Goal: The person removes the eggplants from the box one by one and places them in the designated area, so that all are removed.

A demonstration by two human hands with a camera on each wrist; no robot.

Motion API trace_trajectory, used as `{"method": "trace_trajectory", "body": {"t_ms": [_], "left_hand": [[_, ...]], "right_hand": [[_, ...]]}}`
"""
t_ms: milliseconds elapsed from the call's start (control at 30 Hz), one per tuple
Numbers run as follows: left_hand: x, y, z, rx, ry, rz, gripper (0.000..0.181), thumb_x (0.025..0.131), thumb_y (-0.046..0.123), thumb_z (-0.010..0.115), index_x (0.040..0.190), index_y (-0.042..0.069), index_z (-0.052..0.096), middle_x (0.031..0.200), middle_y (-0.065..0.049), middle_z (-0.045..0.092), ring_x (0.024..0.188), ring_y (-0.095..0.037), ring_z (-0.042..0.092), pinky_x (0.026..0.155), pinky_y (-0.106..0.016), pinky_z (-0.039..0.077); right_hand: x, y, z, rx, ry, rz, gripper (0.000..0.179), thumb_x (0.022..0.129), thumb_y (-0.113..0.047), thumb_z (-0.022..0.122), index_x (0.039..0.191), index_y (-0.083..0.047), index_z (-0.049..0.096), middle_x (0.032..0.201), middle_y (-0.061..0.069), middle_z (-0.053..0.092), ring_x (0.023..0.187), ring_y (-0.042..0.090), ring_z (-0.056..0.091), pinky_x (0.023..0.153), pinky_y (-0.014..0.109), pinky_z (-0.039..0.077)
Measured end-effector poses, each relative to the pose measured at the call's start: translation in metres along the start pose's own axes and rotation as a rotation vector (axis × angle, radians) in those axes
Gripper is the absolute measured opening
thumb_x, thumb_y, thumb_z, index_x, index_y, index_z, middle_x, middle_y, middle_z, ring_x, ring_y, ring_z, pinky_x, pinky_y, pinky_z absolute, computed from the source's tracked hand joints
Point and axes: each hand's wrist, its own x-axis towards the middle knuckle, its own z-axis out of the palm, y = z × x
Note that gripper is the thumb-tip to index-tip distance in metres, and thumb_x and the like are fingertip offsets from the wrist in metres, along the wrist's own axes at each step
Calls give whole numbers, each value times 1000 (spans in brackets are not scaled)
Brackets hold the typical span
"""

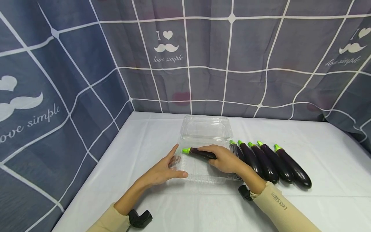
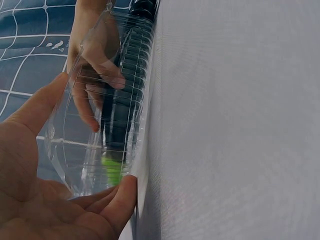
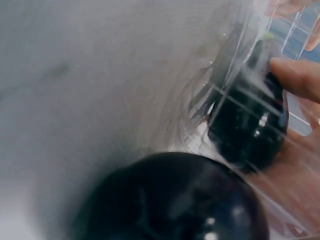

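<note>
A clear plastic clamshell container [image 1: 197, 178] lies on the white table with its lid [image 1: 206, 127] folded back to the rear. My right hand [image 1: 226, 158] grips a dark purple eggplant [image 1: 203, 153] from above, over the container's tray. Its green stem end points left, and the palm hides its thick end in the head view. Through the clear wall in the left wrist view, the eggplant [image 2: 115, 120] lies lengthwise. My left hand [image 1: 163, 170] is at the container's left end, fingers and thumb spread around its wall, close to the stem.
Several eggplants [image 1: 265, 162] lie side by side just right of the container, stems toward the back. One big rounded eggplant end [image 3: 175, 205] fills the bottom of the right wrist view. A grey checked curtain [image 1: 208, 83] borders the table at the back and left.
</note>
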Motion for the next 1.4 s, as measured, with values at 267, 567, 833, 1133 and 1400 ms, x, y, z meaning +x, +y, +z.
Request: {"method": "trace_trajectory", "body": {"t_ms": [267,567,833,1133,1400], "left_hand": [[0,0,0,-20,-11,3,117,78,37,84,160,27,2,159,-22,16,146,-31,20,113,-49,25],[1,-1,1,-8,-2,1,116,78,39,84,160,26,5,158,-25,17,146,-34,21,113,-51,25],[0,-1,1,-5,6,2,113,79,37,84,160,25,7,157,-26,20,144,-36,24,112,-52,28],[0,-1,1,-4,2,-3,116,77,38,85,160,25,4,158,-22,20,145,-32,23,113,-50,26],[1,-2,0,-10,1,7,115,78,39,84,160,25,5,157,-23,22,145,-32,24,112,-50,27]], "right_hand": [[1,0,0,-13,42,1,49,86,6,60,132,-10,64,122,11,62,111,26,59,91,47,47],[-1,-2,1,-34,49,20,40,88,5,62,125,-10,68,116,10,61,105,27,60,86,45,49],[-1,-4,2,-41,53,32,40,88,3,64,126,-11,68,117,10,61,106,27,60,87,46,49],[1,-4,1,2,161,10,41,86,-3,65,125,-15,69,115,6,62,103,24,60,85,45,49],[2,-4,1,48,241,13,46,86,-6,67,130,-15,65,116,8,60,96,21,59,77,39,49]]}}
